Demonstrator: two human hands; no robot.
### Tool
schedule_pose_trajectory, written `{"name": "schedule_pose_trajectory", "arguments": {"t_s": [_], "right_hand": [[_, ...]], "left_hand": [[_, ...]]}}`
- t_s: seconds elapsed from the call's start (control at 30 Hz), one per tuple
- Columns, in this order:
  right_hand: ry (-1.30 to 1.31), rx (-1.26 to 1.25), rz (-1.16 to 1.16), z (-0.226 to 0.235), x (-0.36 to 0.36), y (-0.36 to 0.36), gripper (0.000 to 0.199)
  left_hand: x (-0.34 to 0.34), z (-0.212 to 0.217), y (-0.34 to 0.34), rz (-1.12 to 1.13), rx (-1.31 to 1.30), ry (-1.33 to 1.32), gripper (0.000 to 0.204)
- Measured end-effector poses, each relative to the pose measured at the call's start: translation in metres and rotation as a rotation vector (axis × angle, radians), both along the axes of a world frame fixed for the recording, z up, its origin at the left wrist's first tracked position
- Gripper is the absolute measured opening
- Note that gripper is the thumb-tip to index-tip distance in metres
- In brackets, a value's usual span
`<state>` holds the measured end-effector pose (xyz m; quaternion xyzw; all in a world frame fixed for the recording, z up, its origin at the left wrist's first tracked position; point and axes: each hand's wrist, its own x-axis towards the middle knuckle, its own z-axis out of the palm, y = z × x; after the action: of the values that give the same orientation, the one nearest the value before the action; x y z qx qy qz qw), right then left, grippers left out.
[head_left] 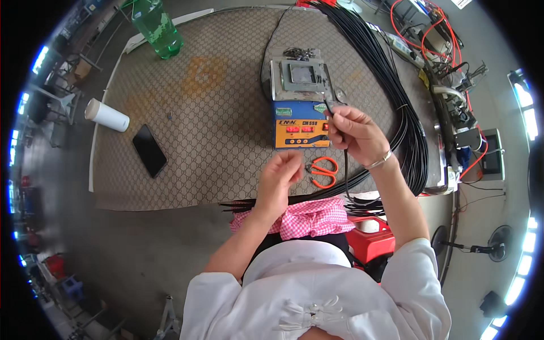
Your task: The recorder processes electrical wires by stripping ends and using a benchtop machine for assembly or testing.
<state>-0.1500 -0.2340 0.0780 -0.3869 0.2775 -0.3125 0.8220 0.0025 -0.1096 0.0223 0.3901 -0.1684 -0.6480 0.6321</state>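
Note:
My right hand [358, 136] pinches a thin black cable [345, 164] near its end. The tip points up and to the left, and the rest hangs down below the hand. Over the table's near edge is my left hand [280, 177], its fingers curled together; whatever they may hold is hidden. In front of me stands a blue and orange heating unit [300, 127] with red lit displays. A metal tray with a square pot [303, 75] sits on top of it. Orange-handled snips [324, 172] lie between my hands on the patterned tabletop.
A thick bundle of black cables [391, 96] curves along the table's right side and across its near edge. On the left are a phone [149, 151], a white cup [107, 115] lying down and a green bottle [157, 31]. A red stool [371, 241] stands by my lap.

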Motion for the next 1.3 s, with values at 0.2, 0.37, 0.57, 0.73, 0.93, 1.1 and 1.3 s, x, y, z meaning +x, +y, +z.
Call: {"name": "schedule_pose_trajectory", "arguments": {"t_s": [0.2,0.37,0.57,0.73,0.93,1.1,1.3], "right_hand": [[-0.054,0.048,0.007,0.002,-0.006,0.020,0.014],[-0.111,0.058,-0.009,-0.007,-0.007,0.022,0.013],[-0.092,0.058,-0.004,-0.010,-0.008,0.022,0.011],[-0.136,0.136,0.032,-0.010,-0.011,0.027,0.011],[-0.157,0.193,0.036,-0.018,-0.018,0.027,0.010],[-0.129,0.140,-0.047,-0.018,-0.018,0.029,0.008],[-0.067,0.091,-0.062,-0.017,-0.016,0.032,0.007]], "left_hand": [[-0.009,0.047,-0.025,0.031,-0.129,-0.028,0.021],[-0.017,0.056,-0.034,0.019,-0.144,-0.007,0.017],[-0.021,0.052,-0.044,0.042,-0.201,-0.093,0.014],[-0.023,0.052,-0.048,0.012,-0.181,-0.112,0.014],[-0.027,0.054,-0.049,-0.002,-0.142,-0.152,0.014],[-0.026,0.056,-0.046,-0.008,-0.139,-0.077,0.020],[-0.020,0.060,-0.048,-0.040,-0.029,-0.065,0.027]]}}
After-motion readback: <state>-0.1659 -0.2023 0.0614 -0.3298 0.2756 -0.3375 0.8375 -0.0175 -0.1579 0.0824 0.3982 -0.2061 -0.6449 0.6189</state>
